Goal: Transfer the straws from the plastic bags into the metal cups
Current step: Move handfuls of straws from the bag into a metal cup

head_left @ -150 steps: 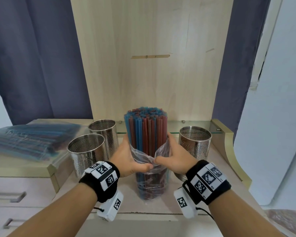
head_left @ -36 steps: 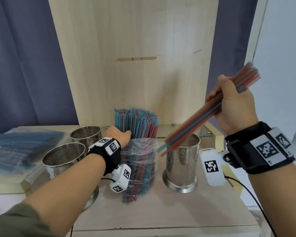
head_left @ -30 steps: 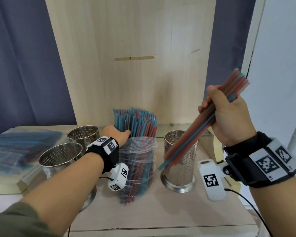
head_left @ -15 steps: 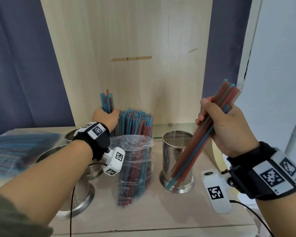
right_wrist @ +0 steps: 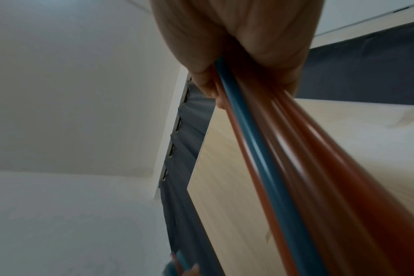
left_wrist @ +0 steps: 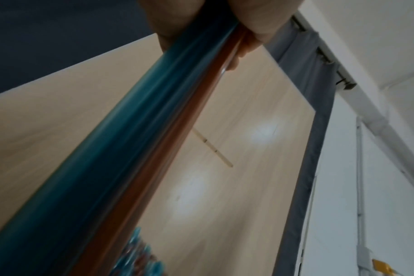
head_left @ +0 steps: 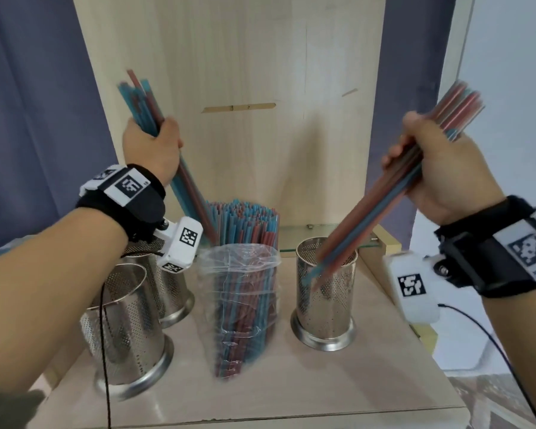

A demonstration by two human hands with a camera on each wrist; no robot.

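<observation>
A clear plastic bag (head_left: 239, 292) of red and blue straws stands upright in the middle of the counter. My left hand (head_left: 150, 150) grips a bunch of straws (head_left: 143, 100) raised above the bag, their lower ends just over its mouth; the same bunch (left_wrist: 130, 158) fills the left wrist view. My right hand (head_left: 427, 168) grips a second straw bundle (head_left: 369, 212), tilted, with its lower ends inside the perforated metal cup (head_left: 325, 292) on the right. The right wrist view shows that bundle (right_wrist: 284, 158) up close. Two more metal cups, the near one (head_left: 127, 329) and the far one (head_left: 164, 283), stand at left.
A wooden back panel (head_left: 245, 72) rises behind the counter, with dark curtains (head_left: 28, 119) on both sides. A raised wooden ledge (head_left: 384, 243) and glass strip run behind the right cup. The counter's front edge (head_left: 260, 413) is close. A cable (head_left: 106, 366) hangs from my left wrist.
My left hand has lifted a bunch of straws up out of the bag. My right hand has lowered its bundle's ends into the right cup.
</observation>
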